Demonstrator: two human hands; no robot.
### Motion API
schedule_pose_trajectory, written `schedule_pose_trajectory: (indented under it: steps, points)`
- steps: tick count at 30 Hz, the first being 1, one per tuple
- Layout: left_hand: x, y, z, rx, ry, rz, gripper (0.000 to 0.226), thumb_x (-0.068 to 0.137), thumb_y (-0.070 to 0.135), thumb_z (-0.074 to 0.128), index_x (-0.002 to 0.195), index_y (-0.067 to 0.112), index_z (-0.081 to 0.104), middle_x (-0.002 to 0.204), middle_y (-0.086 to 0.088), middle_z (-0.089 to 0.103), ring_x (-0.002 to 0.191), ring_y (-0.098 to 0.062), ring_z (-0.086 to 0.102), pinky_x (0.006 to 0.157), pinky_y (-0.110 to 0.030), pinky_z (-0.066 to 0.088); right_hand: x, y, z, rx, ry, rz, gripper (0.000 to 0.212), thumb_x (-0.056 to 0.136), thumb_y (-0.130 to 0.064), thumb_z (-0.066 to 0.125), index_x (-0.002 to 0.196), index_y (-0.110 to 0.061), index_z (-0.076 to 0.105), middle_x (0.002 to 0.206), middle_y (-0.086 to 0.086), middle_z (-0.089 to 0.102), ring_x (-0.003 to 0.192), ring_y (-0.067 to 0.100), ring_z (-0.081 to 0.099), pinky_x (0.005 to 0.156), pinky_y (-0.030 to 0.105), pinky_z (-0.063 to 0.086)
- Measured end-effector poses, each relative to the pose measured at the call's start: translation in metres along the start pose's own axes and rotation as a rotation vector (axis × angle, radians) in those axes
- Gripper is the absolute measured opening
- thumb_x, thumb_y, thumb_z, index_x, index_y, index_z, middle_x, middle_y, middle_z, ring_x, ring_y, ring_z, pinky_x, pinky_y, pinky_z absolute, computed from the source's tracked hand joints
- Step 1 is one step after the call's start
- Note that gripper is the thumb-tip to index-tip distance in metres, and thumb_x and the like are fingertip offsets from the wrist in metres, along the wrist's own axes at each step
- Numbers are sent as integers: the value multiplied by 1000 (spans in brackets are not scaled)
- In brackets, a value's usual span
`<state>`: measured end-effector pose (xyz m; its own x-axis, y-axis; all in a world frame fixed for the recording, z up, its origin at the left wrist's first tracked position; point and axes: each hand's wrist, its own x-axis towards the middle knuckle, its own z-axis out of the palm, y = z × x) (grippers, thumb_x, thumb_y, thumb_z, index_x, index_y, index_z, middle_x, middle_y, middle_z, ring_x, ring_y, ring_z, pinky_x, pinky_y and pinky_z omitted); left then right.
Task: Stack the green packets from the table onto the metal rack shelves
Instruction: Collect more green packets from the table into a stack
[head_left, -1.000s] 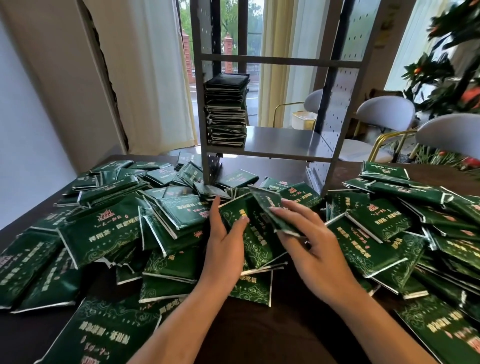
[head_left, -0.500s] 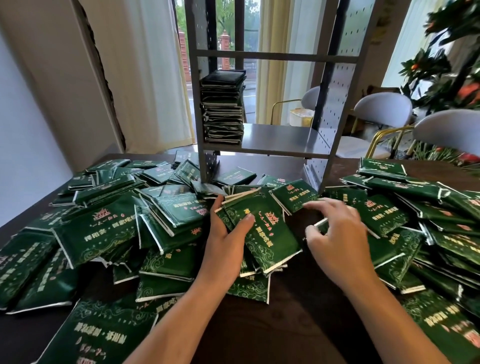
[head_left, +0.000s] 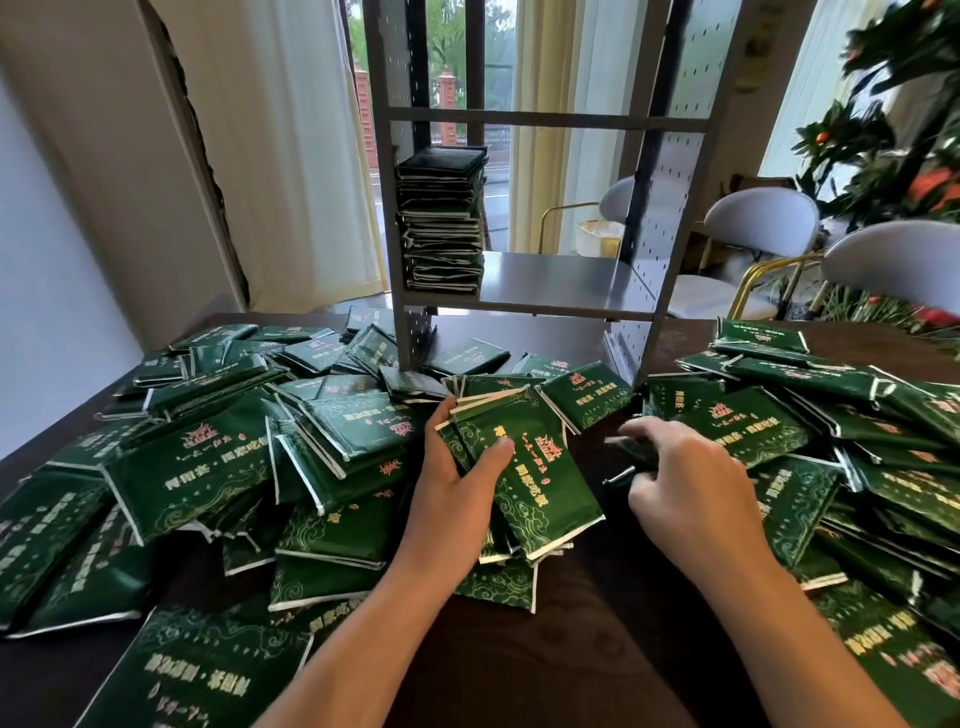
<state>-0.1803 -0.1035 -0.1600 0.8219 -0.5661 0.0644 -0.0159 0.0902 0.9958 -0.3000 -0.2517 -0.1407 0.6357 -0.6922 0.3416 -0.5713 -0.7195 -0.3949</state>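
Note:
Green packets with gold print lie in loose heaps across the dark table (head_left: 566, 639), left (head_left: 197, 467) and right (head_left: 883, 499). My left hand (head_left: 457, 493) grips a small bundle of packets (head_left: 530, 467) at the table's middle, thumb pressed on the top one. My right hand (head_left: 685, 478) is curled over the edge of the right heap, its fingers pinching a blurred packet (head_left: 623, 457). The grey metal rack (head_left: 524, 306) stands behind, with a tall stack of packets (head_left: 441, 218) on the left of its lower shelf.
The rack's perforated side panel (head_left: 660, 218) comes down to the table on the right. White chairs (head_left: 758, 228) with gold legs and a potted plant (head_left: 893, 135) stand beyond the table at right. Curtains and a window are behind the rack.
My right hand laid a packet on the bundle in my left hand, then moved right to the heap and closed on another packet. The left hand stayed holding the bundle.

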Motion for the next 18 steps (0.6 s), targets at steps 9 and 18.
schedule_pose_trajectory:
  steps: [9,18]
  points:
    - [-1,-1,0,73,0,12,50,98,28,61,142,40,40,108,24,70,100,4,67,95,-31,52,-5,-7,-3,748,133,-28,54,80,23,56,87,-29,70,90,-4,69,58,2,55,47,10,36]
    - [-2,-1,1,133,-12,18,37,99,29,60,132,40,48,97,33,67,87,14,64,71,-12,47,-2,-8,-3,1008,198,-77,39,83,20,61,65,-13,71,101,-5,76,112,12,64,86,20,53]
